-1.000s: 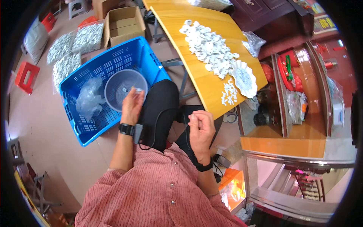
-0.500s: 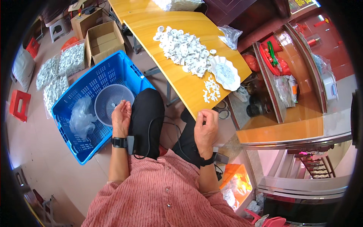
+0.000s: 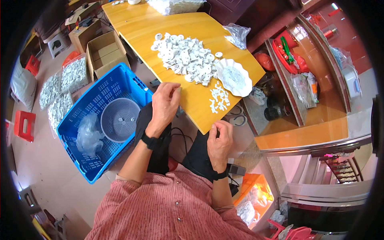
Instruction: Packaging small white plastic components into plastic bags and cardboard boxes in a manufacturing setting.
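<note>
My left hand (image 3: 165, 105) is at the left edge of the wooden table (image 3: 188, 106), its fingers stretched toward a heap of white plastic parts (image 3: 188, 58); nothing shows in it. At the table's near corner is my right hand (image 3: 220, 142), fingers curled and thumb against the forefinger; whatever they may hold is hidden. Small white pieces (image 3: 220, 99) lie loose on the table beyond that hand. Beside them a white scalloped dish (image 3: 246, 86) holds tiny pale bits. Left of my knee, a round grey plastic basket (image 3: 112, 124) has a few small white parts on its bottom.
The round basket sits in a big blue crate (image 3: 86, 170) beside a crumpled clear bag (image 3: 89, 138). Behind stand a cardboard box (image 3: 104, 58) and bags of white parts (image 3: 74, 74). A red stool (image 3: 25, 126) is far left; shelves (image 3: 280, 80) are at right.
My left hand has moved from over the round basket up and right to the table's edge. My right hand has stayed by the near corner, fingers curled. The view has shifted slightly.
</note>
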The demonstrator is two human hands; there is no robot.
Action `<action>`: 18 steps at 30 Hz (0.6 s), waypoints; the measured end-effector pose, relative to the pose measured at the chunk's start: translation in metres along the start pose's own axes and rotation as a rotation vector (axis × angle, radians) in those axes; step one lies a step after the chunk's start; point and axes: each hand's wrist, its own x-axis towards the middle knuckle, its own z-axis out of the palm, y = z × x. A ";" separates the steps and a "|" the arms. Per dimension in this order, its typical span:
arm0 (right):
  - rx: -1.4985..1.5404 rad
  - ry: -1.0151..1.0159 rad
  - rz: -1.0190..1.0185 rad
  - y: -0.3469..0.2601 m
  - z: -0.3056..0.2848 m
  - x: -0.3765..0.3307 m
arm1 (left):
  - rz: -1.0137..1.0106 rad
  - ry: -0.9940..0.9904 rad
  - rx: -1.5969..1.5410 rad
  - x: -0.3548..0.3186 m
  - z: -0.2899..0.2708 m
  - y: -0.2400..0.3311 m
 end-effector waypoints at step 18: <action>-0.200 -0.093 -0.112 0.030 0.009 0.018 | 0.175 -0.129 0.458 0.035 0.050 -0.014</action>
